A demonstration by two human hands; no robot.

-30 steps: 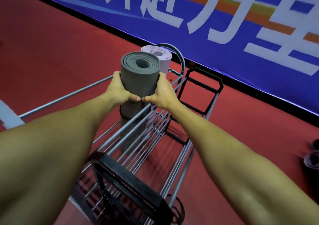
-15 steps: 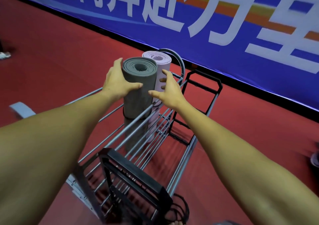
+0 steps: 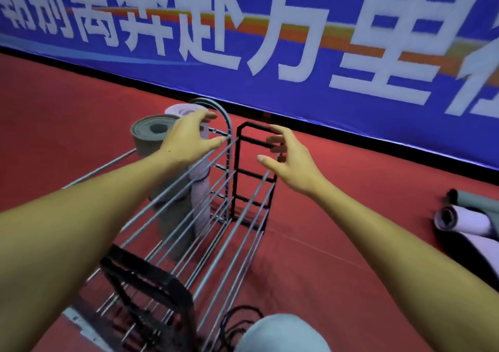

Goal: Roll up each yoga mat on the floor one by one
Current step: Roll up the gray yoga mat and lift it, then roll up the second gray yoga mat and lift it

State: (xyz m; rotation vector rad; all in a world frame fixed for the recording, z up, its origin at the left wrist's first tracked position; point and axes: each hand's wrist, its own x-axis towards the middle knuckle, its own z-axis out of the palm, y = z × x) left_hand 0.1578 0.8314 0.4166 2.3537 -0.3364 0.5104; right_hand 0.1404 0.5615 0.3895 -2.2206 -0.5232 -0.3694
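Observation:
A rolled grey yoga mat [image 3: 151, 135] stands upright in the far end of a metal rack [image 3: 253, 146]. Behind it stands a rolled lilac mat [image 3: 178, 109], partly hidden by my left hand [image 3: 189, 135]. That hand hovers over the rack's rails with loose fingers and holds nothing. My right hand [image 3: 289, 160] floats to the right, above the rack's black end frame, fingers spread and empty. On the floor at the far right lie partly rolled mats: a lilac one [image 3: 464, 220] and a grey one [image 3: 475, 199].
The floor [image 3: 351, 216] is red carpet. A blue banner [image 3: 297, 41] with white characters runs along the wall behind the rack. A black cord [image 3: 237, 322] lies coiled by the rack's near end. A pale blue shape [image 3: 280, 334] fills the bottom edge.
Both hands have let go of the grey mat, which now stands in the rack on its own. The hands have drawn apart and moved right, and the view has swung right.

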